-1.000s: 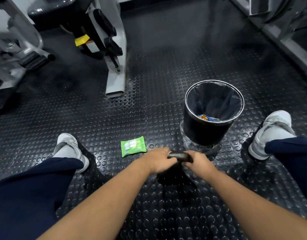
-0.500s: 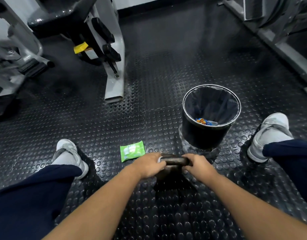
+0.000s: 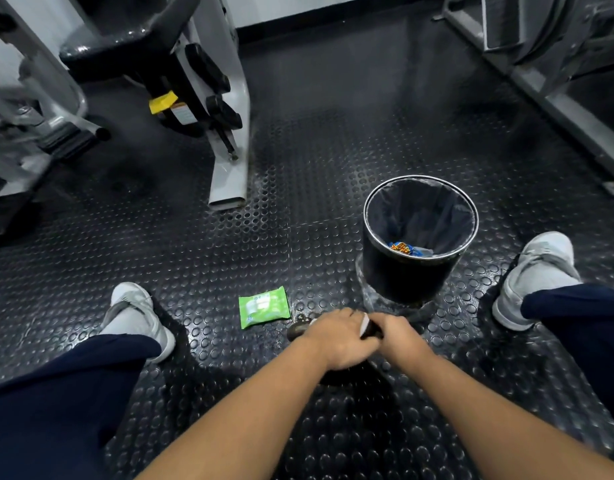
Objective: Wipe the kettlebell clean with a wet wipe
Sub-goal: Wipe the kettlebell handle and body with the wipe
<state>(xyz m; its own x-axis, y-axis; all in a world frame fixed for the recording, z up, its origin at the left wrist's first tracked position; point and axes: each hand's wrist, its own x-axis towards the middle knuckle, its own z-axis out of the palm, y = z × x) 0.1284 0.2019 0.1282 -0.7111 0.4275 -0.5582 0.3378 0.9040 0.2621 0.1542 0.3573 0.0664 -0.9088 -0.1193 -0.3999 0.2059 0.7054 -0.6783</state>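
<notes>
Dim indoor light, cool, from overhead. Studded rubber floor (image 3: 229, 244) gives a soft sheen off its raised dots, strongest mid-frame, fading to near black toward the lower edge. Thin bright glint on the metal rim of the bin (image 3: 402, 275). White machine leg (image 3: 229, 174) and right trainer (image 3: 537, 271) are the brightest patches. Kettlebell (image 3: 298, 330) mostly lost in shadow, body unreadable. Wide-angle bend: machine frame (image 3: 554, 105) at right edge leans outward, left forearm (image 3: 246, 410) stretched. Corners soft and smeared; centre fairly sharp
</notes>
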